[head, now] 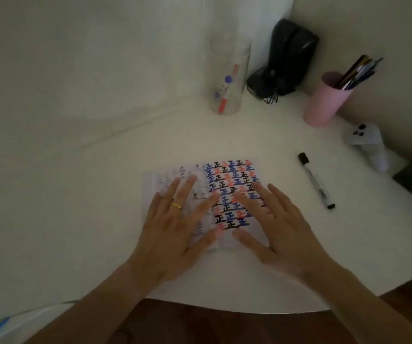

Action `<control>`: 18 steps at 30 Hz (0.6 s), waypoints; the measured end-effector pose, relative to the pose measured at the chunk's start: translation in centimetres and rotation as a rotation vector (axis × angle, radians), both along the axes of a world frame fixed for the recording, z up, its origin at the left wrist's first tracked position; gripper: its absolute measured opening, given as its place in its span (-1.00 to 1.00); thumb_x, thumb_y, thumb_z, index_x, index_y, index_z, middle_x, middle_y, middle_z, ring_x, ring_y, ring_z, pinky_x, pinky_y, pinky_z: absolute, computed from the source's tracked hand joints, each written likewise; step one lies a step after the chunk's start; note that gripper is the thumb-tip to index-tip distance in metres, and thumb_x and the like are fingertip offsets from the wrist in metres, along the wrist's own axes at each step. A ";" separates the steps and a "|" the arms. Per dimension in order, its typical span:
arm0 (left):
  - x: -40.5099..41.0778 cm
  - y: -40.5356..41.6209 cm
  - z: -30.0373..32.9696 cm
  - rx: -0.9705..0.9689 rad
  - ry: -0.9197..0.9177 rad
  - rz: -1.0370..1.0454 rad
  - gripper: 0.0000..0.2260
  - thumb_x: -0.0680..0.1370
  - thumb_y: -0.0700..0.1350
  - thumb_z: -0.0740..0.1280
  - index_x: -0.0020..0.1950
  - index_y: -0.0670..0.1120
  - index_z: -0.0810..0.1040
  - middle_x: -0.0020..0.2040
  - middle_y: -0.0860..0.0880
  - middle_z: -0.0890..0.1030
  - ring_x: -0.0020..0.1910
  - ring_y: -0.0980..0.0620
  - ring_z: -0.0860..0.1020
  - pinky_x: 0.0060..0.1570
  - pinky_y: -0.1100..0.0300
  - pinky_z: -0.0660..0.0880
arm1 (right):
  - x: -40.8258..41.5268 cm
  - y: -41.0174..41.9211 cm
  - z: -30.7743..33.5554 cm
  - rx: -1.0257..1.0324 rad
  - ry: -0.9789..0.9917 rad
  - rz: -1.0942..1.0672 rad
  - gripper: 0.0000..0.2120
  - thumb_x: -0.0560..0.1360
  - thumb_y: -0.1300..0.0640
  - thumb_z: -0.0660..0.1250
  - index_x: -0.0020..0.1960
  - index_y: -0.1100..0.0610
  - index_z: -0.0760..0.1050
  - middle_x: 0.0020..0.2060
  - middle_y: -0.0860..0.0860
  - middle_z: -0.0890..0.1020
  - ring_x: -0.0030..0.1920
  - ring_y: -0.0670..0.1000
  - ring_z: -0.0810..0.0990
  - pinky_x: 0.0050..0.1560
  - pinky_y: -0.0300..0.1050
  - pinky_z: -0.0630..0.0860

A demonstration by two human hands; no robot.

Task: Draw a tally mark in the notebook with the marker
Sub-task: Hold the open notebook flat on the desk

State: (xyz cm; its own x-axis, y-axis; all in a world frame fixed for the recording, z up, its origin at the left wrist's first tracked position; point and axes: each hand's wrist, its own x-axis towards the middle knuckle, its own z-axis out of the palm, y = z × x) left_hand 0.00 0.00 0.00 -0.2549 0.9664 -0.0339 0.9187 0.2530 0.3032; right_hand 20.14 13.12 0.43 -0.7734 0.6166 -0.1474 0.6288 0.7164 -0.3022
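Hidden: my left hand [175, 227] covers most of the notebook's left page; my right hand [272, 224] covers the lower right part of the right page. Near edge of the notebook [232, 180] is lost under my thumbs.
Hard to make out: left page carries only faint grey marks, too blurred to read. Frame is dim and soft.
Cut off: both forearms run out at the bottom edge; a dark object at the far right edge, beyond my right hand, is clipped and unidentifiable.
Left hand: flat, palm down, fingers spread apart, pressing on the left page, gripping nothing. Gold ring [176, 206] on one finger.
Right hand: flat, palm down, fingers spread, resting on the right page, gripping nothing.
Notebook: lies open on the white table [100, 194], under both hands. Right page filled with rows of tally characters in black, blue and red.
Marker [316, 181]: lies on the table to the right of my right hand, apart from it and clear of the notebook.
Marker axis: long axis runs away from me, slanted; black cap at the far end leans toward the notebook, near end leans outward to the right.
Beyond my fingertips: clear jar [228, 78] with pens inside; pink cup [324, 105] of pencils farther right.
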 end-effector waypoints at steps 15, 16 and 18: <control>0.1 -0.2 -5.4 0.169 0.142 0.032 -0.42 0.51 0.46 -0.03 0.52 0.37 0.08 0.63 0.11 0.11 0.61 0.01 0.07 0.55 -0.16 0.08 | 0.8 0.1 -6.0 0.196 0.135 -0.086 -0.27 0.46 -0.53 -0.06 0.57 -0.30 0.16 0.64 -0.11 0.17 0.64 0.04 0.08 0.60 0.03 0.04; 0.1 -0.2 -5.5 0.187 0.150 0.040 -0.42 0.51 0.46 -0.04 0.52 0.37 0.08 0.63 0.12 0.12 0.61 0.02 0.08 0.56 -0.14 0.07 | 0.8 0.1 -5.9 0.193 0.141 -0.092 -0.25 0.44 -0.54 -0.07 0.57 -0.30 0.16 0.64 -0.14 0.16 0.64 0.01 0.06 0.60 -0.01 0.02; 0.4 -0.4 -5.6 0.206 0.171 0.046 -0.42 0.49 0.47 -0.04 0.50 0.38 0.09 0.62 0.13 0.16 0.60 0.04 0.11 0.56 -0.07 0.06 | 0.8 -0.4 -5.7 0.207 0.147 -0.103 -0.26 0.43 -0.53 -0.06 0.55 -0.28 0.21 0.63 -0.17 0.19 0.62 -0.03 0.10 0.59 -0.03 0.07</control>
State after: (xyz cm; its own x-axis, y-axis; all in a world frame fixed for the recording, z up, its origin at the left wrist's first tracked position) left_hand 0.42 -0.41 -5.60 -0.2842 0.9355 0.2098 0.9499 0.2451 0.1938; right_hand 20.93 12.75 -5.24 -0.7088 0.6984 0.0991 0.6617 0.7069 -0.2498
